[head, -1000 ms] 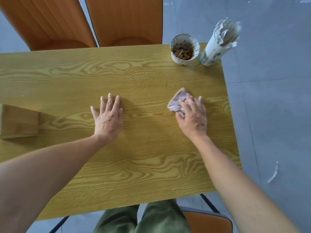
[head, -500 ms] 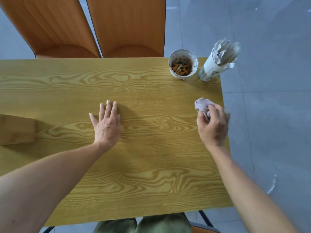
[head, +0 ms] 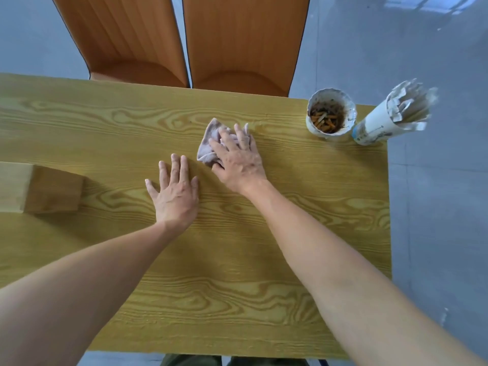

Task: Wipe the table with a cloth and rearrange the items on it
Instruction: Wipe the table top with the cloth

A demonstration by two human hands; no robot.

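Right hand grip: fingers spread and lightly curled over the cloth, thumb tucked at its near edge, pressing it flat to the tabletop. Cloth sits mid-table toward the far edge, bunched, pale lilac, its left part showing beyond the fingers. Judged soft, light, limp; it will crumple and slide with little resistance, so a broad palm press from on top suits wiping, a pinch of the gathered folds suits lifting. Left hand just beside, holding nothing, fingers straight, flat on the wood as a brace. Wooden block well apart at the left edge. At the far right corner, white cup of cigarette butts, and just beside it a torn paper tube, tilted. Two orange chairs beyond the table
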